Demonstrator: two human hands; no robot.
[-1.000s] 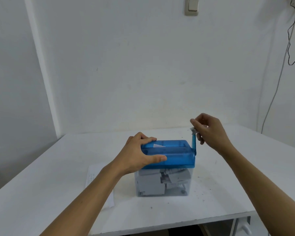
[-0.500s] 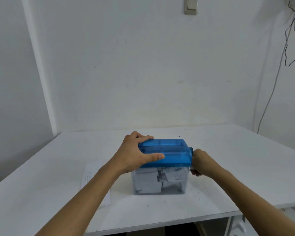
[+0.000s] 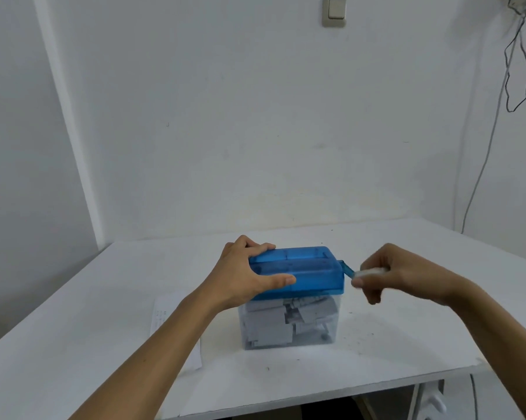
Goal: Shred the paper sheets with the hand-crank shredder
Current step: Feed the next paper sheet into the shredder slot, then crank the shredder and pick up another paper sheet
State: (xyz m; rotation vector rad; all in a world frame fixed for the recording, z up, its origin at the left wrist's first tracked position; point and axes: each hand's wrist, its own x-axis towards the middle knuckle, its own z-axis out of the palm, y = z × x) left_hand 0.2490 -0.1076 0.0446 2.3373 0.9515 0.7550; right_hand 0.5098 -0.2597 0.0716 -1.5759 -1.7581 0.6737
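left grip [image 3: 243, 276] clasping, right grip [image 3: 402, 274] pinching

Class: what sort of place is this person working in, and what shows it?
Probably a plain room in a home or small office: a white table set against bare white walls, a wall switch, and a loose cable hanging down the right wall.

Two arms in shot, and both are bare: the left forearm [image 3: 164, 344] is uncovered from the bottom edge of the frame right up to the wrist, and the right forearm [image 3: 498, 328] is the same, slim and smooth in outline. The left hand [image 3: 243, 274] is sharp enough to read, knuckles ridged, thumb [image 3: 281, 280] ending in a short, trimmed nail. The right hand [image 3: 407, 274] is smeared by motion blur, so its finger detail can't be made out
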